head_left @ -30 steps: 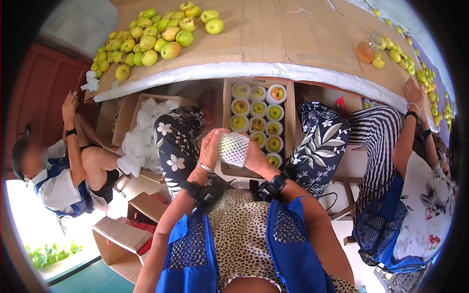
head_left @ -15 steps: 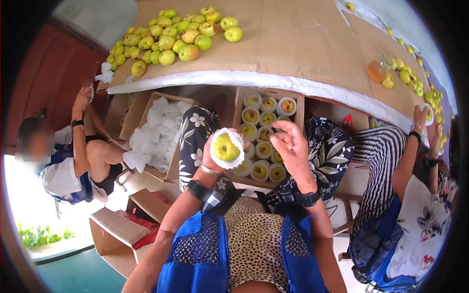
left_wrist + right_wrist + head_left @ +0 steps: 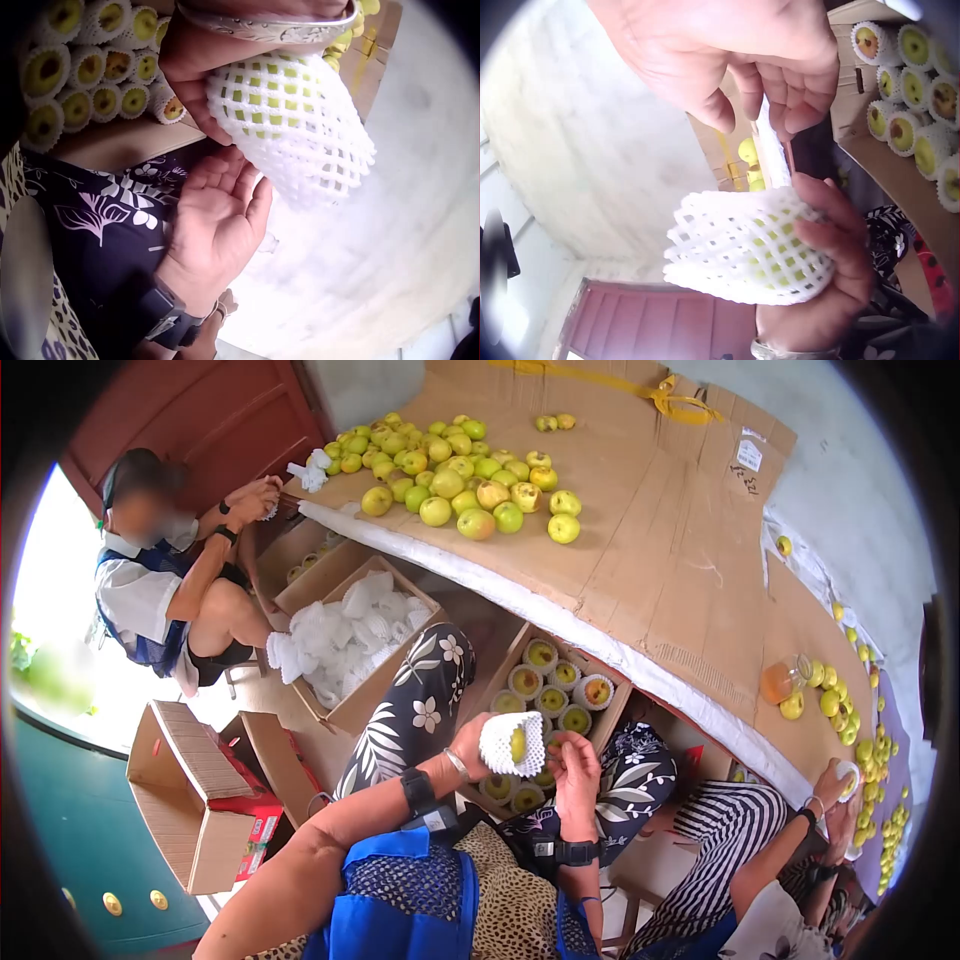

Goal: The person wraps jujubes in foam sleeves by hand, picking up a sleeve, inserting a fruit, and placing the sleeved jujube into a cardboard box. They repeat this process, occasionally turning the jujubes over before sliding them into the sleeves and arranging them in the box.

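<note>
My left hand grips a yellow-green apple wrapped in a white foam net. A loose end of the net reaches past the apple in both wrist views. Close beside it is my right hand, its fingers loosely curled with nothing held. In the left wrist view the fingertips of that hand come right up to the net. Below the hands, a cardboard box holds rows of netted apples, partly hidden by my hands and the held apple.
A box of loose white foam nets stands at left. Bare apples are heaped on the cardboard-covered table, with a jar farther right. One person sits at left, another at right. Open cartons lie behind.
The head view has swung left. Both hands were around the netted apple, then my right hand parted from it; now it is back close beside the apple, which stays in my left hand.
</note>
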{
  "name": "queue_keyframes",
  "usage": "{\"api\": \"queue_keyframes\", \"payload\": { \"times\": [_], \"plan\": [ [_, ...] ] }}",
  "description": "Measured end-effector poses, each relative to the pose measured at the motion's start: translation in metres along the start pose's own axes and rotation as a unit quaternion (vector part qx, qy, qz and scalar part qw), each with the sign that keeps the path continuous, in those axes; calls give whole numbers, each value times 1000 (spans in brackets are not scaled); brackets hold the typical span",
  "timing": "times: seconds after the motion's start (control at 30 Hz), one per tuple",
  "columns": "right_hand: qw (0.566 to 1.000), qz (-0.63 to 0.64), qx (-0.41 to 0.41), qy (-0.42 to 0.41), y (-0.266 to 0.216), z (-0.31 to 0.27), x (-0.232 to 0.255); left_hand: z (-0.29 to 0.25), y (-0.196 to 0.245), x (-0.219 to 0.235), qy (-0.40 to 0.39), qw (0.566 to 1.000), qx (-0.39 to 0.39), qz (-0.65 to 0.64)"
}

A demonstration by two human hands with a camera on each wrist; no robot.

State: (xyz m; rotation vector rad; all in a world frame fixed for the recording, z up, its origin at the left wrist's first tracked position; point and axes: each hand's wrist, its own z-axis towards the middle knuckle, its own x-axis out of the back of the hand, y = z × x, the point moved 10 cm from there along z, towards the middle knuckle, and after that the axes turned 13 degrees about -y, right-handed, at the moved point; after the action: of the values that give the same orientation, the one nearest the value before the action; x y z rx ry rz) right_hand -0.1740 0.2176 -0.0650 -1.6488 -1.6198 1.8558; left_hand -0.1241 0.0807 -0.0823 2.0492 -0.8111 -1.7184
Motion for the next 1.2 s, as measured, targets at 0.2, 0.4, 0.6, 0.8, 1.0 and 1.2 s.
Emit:
{"api": "queue_keyframes", "payload": {
  "times": [0.2, 0.4, 0.6, 0.8, 1.0, 1.2],
  "plan": [
    [998, 52, 16, -22, -4, -1, -8, -12, 21, -47, -42, 989, -8, -143],
    [997, 57, 44, -40, -9, -4, -11, -25, 63, -92, -86, 906, -194, 367],
    [991, 88, 94, -40, -14, -3, -5, -31, 60, -115, -2, 644, -210, 736],
    [994, 78, 70, -11, -7, -4, 2, -5, 36, -78, -12, 962, -105, 253],
    [994, 74, 73, 42, -1, -6, 30, 26, -14, -59, -133, 988, 49, -62],
    [992, 41, 66, 104, 2, -18, 63, 28, -15, -75, -207, 958, 43, -194]
  ]
}}
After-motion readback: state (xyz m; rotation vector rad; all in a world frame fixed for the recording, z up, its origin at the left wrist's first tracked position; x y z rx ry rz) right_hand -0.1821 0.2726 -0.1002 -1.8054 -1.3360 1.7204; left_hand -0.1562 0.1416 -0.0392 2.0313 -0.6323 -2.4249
